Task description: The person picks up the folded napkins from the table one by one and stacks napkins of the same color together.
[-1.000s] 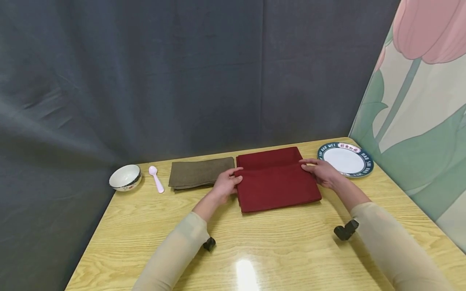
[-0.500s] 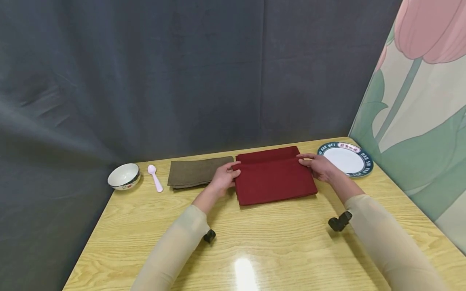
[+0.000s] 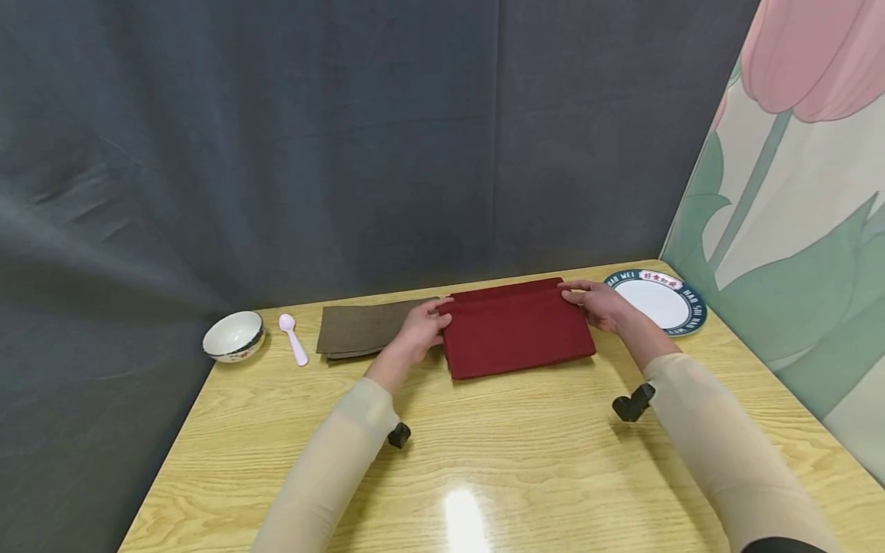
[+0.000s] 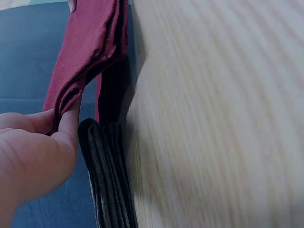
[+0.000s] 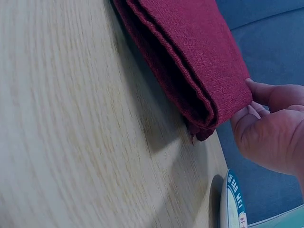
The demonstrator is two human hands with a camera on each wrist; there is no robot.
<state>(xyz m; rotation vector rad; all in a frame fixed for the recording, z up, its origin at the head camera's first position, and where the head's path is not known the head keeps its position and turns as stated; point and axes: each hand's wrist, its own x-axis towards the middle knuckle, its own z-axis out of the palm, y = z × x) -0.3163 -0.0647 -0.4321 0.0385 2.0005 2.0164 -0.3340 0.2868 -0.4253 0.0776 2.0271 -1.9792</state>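
Note:
A folded dark red cloth (image 3: 517,334) lies near the back of the table, between both hands. My left hand (image 3: 418,330) pinches its left side near the far end. In the left wrist view, thumb and fingers grip several layers of the red cloth (image 4: 80,52), raised off the wood there. At the opposite side my right hand (image 3: 601,306) pinches the cloth's right far corner. The right wrist view has the fingertips on the fold, with stacked layers of red cloth (image 5: 204,52) showing. Behind the raised part, a narrow strip of the same red cloth is visible.
A folded brown cloth (image 3: 359,329) lies directly left of the red one, partly behind the left hand. Farther left are a pink spoon (image 3: 293,339) and a white bowl (image 3: 235,336). A blue-rimmed plate (image 3: 660,303) sits right, close to the right hand. A dark curtain (image 3: 387,153) hangs behind.
Both hands have moved toward the back edge, carrying the gripped part of the red cloth. Its near edge has shifted away from the person, and the strip visible behind has become narrower.

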